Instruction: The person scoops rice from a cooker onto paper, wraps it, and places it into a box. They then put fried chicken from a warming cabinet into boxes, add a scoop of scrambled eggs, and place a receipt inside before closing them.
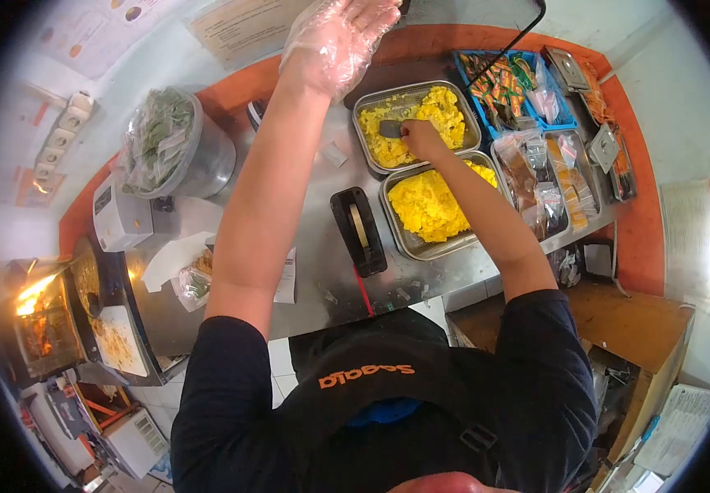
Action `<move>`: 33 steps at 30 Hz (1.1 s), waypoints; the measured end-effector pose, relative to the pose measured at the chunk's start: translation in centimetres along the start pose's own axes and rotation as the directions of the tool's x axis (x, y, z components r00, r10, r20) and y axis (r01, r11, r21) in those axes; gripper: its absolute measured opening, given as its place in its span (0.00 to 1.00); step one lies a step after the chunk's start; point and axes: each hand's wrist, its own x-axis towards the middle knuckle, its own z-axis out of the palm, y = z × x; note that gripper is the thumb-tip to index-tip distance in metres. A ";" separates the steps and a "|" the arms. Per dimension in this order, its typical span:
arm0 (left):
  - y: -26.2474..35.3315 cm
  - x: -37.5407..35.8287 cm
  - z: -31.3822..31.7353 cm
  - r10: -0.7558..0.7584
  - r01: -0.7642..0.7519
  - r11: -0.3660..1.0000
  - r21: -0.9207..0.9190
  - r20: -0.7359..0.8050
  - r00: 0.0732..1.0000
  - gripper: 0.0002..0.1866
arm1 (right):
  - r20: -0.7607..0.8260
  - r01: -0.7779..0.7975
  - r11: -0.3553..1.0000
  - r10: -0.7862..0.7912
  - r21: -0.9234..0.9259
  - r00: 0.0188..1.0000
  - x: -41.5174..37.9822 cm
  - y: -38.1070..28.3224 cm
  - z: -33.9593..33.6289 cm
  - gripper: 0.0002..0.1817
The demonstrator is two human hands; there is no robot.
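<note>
My left hand (338, 41), in a clear plastic glove, is raised high over the far edge of the counter. Its fingers are stretched out and nothing is in it; some fingertips are cut off by the frame's top. My right hand (417, 140) is closed around a small grey flat-bladed tool (390, 128) whose handle is mostly hidden. The blade rests among yellow, scrambled-egg-like food (444, 108) in the far metal tray (358, 107). Below my right forearm, a nearer metal tray (404, 244) holds a larger heap of the same yellow food (425, 205).
A black tape dispenser (358, 232) stands left of the trays. Leafy greens fill a clear tub (215, 152) on the left. At right are a blue basket (564, 115) of sachets and trays of packets (527, 177). Flames (36, 300) burn at the far left.
</note>
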 end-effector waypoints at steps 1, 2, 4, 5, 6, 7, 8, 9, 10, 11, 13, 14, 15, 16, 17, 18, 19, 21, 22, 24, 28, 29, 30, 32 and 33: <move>0.1 -0.2 0.5 0.012 -0.008 0.996 0.093 -0.044 0.999 0.15 | 0.044 0.002 1.000 -0.002 0.022 0.999 0.2 0.5 -0.2 0.05; 0.2 -0.4 0.7 0.025 -0.009 0.983 0.185 -0.086 0.996 0.15 | 0.049 0.005 1.000 -0.006 0.021 0.999 0.1 0.8 -0.3 0.05; 0.5 -0.7 0.6 0.043 -0.004 0.952 0.305 -0.120 0.992 0.16 | 0.009 -0.029 0.987 0.031 -0.158 0.999 0.0 1.2 -0.7 0.05; 0.7 -0.8 0.4 0.058 0.011 0.908 0.419 -0.152 0.987 0.17 | 0.007 -0.029 0.987 0.030 -0.161 1.000 -0.2 1.2 -0.7 0.05; 0.8 -1.0 0.0 0.058 0.009 0.908 0.419 -0.147 0.987 0.17 | 0.021 -0.018 0.984 0.022 -0.178 1.000 -0.8 1.2 -0.6 0.05; 1.0 -1.3 -0.4 0.079 0.014 0.852 0.524 -0.156 0.985 0.18 | 0.036 -0.006 0.981 0.013 -0.194 0.999 -1.2 1.1 -0.5 0.06; 1.0 -1.5 -0.7 0.102 0.021 0.783 0.622 -0.162 0.982 0.20 | 0.033 -0.006 0.981 0.013 -0.196 0.999 -1.2 0.9 -0.5 0.06; 0.9 -1.4 -1.0 0.102 0.020 0.783 0.622 -0.160 0.982 0.20 | -0.002 -0.016 0.991 0.016 -0.135 1.000 -1.3 0.7 -0.3 0.06; 0.8 -1.4 -1.3 0.131 0.044 0.689 0.724 -0.184 0.974 0.15 | -0.036 -0.023 0.997 0.020 -0.072 0.999 -1.4 0.5 -0.2 0.07; 0.7 -1.4 -1.5 0.164 0.072 0.580 0.812 -0.203 0.965 0.12 | -0.035 -0.020 0.997 0.018 -0.073 0.999 -1.4 0.4 -0.3 0.07; -0.2 -2.8 -2.7 0.114 0.203 0.407 0.890 -0.270 0.956 0.10 | -0.004 -0.041 0.993 0.041 -0.108 0.999 -1.4 0.1 -0.4 0.07; -0.8 -3.6 -3.9 0.076 0.319 0.213 0.923 -0.342 0.937 0.09 | -0.007 -0.041 0.994 0.040 -0.106 0.999 -1.3 0.0 -0.2 0.07; -2.0 -4.6 -6.7 0.092 0.242 -0.163 0.957 -0.229 0.969 0.11 | 0.023 -0.080 0.968 0.088 -0.239 0.996 -1.3 0.1 0.2 0.07; -3.7 -5.1 -10.6 -0.034 0.096 -0.527 0.844 -0.134 0.990 0.14 | 0.044 -0.112 0.923 0.137 -0.369 0.990 -1.3 0.2 0.5 0.07; -5.9 -6.0 -12.3 -0.165 0.002 -0.821 0.571 -0.240 0.957 0.14 | 0.042 -0.114 0.923 0.139 -0.367 0.989 -1.4 0.3 0.8 0.07; -8.6 -7.2 -17.0 -0.213 -0.018 -0.839 0.544 -0.297 0.931 0.15 | 0.043 -0.125 0.947 0.144 -0.294 0.989 -1.6 0.3 1.1 0.07; -10.5 -8.1 -20.4 -0.255 -0.038 -0.854 0.519 -0.355 0.900 0.16 | 0.046 -0.135 0.966 0.149 -0.223 0.988 -1.9 0.4 1.2 0.08; -12.2 -8.1 -20.1 -0.269 -0.019 -0.840 0.542 -0.386 0.882 0.17 | 0.073 -0.176 0.967 0.192 -0.185 0.979 -2.5 -1.3 0.3 0.08; -12.7 -8.1 -19.8 -0.285 -0.001 -0.827 0.562 -0.418 0.862 0.18 | 0.102 -0.219 0.965 0.235 -0.143 0.967 -2.6 -2.0 0.1 0.08; -13.1 -8.1 -19.5 -0.249 0.052 -0.824 0.564 -0.444 0.861 0.19 | 0.076 -0.215 0.965 0.229 -0.152 0.971 -2.7 -1.9 0.9 0.07; -14.5 -8.9 -22.9 -0.168 0.017 -0.837 0.547 -0.286 0.943 0.21 | 0.055 -0.127 0.972 0.140 -0.198 0.989 -3.8 -3.0 0.8 0.08; -14.6 -8.6 -23.3 -0.173 0.012 -0.836 0.549 -0.283 0.943 0.21 | 0.052 -0.131 0.971 0.144 -0.199 0.988 -3.8 -3.4 0.7 0.08; -14.7 -8.4 -23.7 -0.177 0.068 -0.804 0.591 -0.347 0.921 0.20 | 0.092 -0.128 0.961 0.155 -0.246 0.984 -3.8 -4.0 0.5 0.08; -14.1 -8.6 -22.7 -0.190 0.125 -0.768 0.628 -0.410 0.892 0.19 | 0.132 -0.126 0.948 0.171 -0.292 0.976 -3.9 -4.1 0.5 0.09; -13.6 -8.9 -22.3 -0.182 0.192 -0.759 0.622 -0.486 0.855 0.19 | 0.175 -0.074 0.949 0.132 -0.307 0.976 -3.6 -4.1 0.3 0.09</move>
